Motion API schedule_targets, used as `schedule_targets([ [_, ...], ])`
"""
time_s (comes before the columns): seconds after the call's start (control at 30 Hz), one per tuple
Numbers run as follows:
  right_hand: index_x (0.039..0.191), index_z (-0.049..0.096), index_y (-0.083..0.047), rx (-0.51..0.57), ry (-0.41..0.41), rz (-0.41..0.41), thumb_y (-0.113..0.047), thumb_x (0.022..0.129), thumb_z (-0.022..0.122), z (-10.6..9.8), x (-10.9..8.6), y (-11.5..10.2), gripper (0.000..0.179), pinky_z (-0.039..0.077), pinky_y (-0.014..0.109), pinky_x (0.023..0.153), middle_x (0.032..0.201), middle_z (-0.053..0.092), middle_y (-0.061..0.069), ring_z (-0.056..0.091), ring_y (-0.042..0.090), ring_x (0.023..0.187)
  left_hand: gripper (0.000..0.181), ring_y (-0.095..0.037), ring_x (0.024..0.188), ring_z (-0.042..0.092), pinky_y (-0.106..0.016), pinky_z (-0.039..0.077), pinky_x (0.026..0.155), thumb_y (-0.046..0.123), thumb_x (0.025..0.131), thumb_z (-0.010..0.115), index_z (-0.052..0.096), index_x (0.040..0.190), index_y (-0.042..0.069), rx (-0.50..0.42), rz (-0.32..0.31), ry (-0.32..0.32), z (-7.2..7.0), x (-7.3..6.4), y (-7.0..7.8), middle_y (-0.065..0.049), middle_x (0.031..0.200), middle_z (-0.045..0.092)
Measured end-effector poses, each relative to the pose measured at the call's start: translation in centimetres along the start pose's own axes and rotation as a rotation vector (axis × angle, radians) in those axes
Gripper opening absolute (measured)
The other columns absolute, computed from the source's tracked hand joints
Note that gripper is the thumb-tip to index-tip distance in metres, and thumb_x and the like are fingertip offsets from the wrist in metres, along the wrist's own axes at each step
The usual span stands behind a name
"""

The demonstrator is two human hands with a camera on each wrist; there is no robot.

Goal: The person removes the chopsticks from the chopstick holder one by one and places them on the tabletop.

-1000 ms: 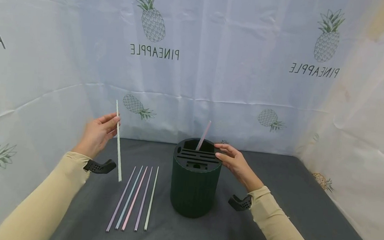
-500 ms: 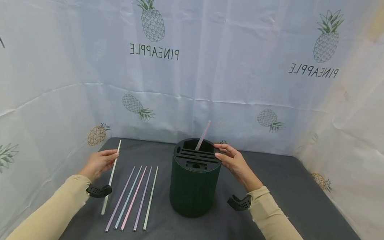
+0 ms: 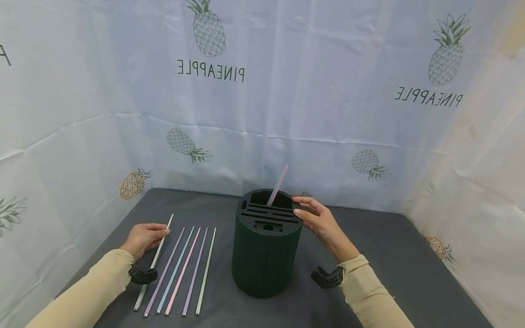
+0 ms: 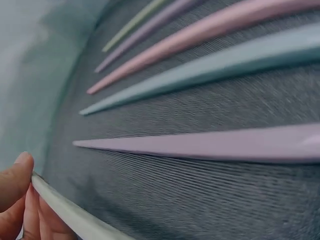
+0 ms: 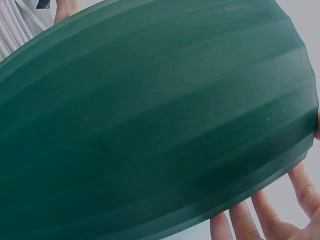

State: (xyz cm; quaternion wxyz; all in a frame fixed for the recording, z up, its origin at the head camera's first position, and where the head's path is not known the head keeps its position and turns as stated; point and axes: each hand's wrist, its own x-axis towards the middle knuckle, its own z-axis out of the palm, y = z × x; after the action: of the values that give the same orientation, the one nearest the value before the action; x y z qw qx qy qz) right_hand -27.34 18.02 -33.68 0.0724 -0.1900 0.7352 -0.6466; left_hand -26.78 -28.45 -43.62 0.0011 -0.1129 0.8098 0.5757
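My left hand [image 3: 146,238] pinches a pale, whitish-green chopstick [image 3: 141,295] near its narrow end, low over the table at the left. In the left wrist view, thumb and fingers hold its tip. Beside it lie a purple chopstick [image 4: 200,144], a blue one [image 4: 200,71], a pink one [image 4: 190,40], another purple one [image 3: 195,271] and a light green one [image 3: 206,270], roughly parallel. My right hand [image 3: 323,225] rests on the right rim of a dark green utensil holder [image 3: 263,263], its fairly straight fingers [image 5: 270,215] touching the side.
A pink chopstick [image 3: 278,185] stands tilted in the large rear opening of the holder's slotted top. The dark grey tabletop [image 3: 374,249] extends to the right. White curtain [image 3: 315,87] with pineapple prints encloses the back and sides.
My left hand has come down and slightly right with the pale chopstick, from upright in the air to lying along the row's left side. The right hand and holder have stayed put.
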Motion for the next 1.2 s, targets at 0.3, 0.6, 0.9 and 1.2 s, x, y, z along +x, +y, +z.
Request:
schedule_targets([
  [0.3, 0.142, 0.043, -0.008, 0.012, 0.004, 0.004, -0.025, 0.097, 0.059, 0.0, 0.0, -0.1, 0.051, 0.027, 0.057, 0.115, 0.153, 0.028, 0.013, 0.030, 0.033, 0.141, 0.033, -0.004, 0.064, 0.059, -0.021, 0.053, 0.056, 0.003, 0.086, 0.070, 0.061, 0.110, -0.018, 0.046, 0.004, 0.038, 1.2, 0.4, -0.8, -0.001, 0.080, 0.066],
  [0.6, 0.142, 0.043, -0.008, 0.021, -0.007, -0.003, -0.025, 0.097, 0.059, -0.1, 0.1, 0.0, 0.051, 0.026, 0.057, 0.115, 0.154, 0.028, 0.012, 0.029, 0.033, 0.141, 0.027, -0.007, 0.056, 0.056, -0.021, 0.051, 0.050, 0.000, 0.080, 0.073, 0.065, 0.101, -0.016, 0.109, -0.016, 0.077, 1.6, 0.7, -0.8, -0.009, 0.079, 0.065],
  [0.9, 0.143, 0.042, -0.006, 0.023, -0.014, -0.009, -0.024, 0.098, 0.059, -0.1, 0.2, 0.1, 0.052, 0.027, 0.057, 0.115, 0.154, 0.026, 0.013, 0.028, 0.033, 0.142, 0.022, -0.008, 0.053, 0.053, -0.021, 0.050, 0.048, 0.001, 0.076, 0.076, 0.067, 0.092, -0.011, 0.179, -0.028, 0.107, 1.8, 0.7, -0.7, -0.010, 0.076, 0.064],
  [1.2, 0.142, 0.043, -0.007, 0.011, -0.010, -0.010, -0.023, 0.098, 0.059, -0.1, 0.1, 0.0, 0.050, 0.028, 0.056, 0.115, 0.153, 0.028, 0.013, 0.030, 0.033, 0.141, 0.022, -0.011, 0.060, 0.056, -0.022, 0.052, 0.051, -0.001, 0.075, 0.077, 0.069, 0.094, -0.010, 0.193, -0.022, 0.099, 1.8, 0.9, -0.9, -0.014, 0.083, 0.066],
])
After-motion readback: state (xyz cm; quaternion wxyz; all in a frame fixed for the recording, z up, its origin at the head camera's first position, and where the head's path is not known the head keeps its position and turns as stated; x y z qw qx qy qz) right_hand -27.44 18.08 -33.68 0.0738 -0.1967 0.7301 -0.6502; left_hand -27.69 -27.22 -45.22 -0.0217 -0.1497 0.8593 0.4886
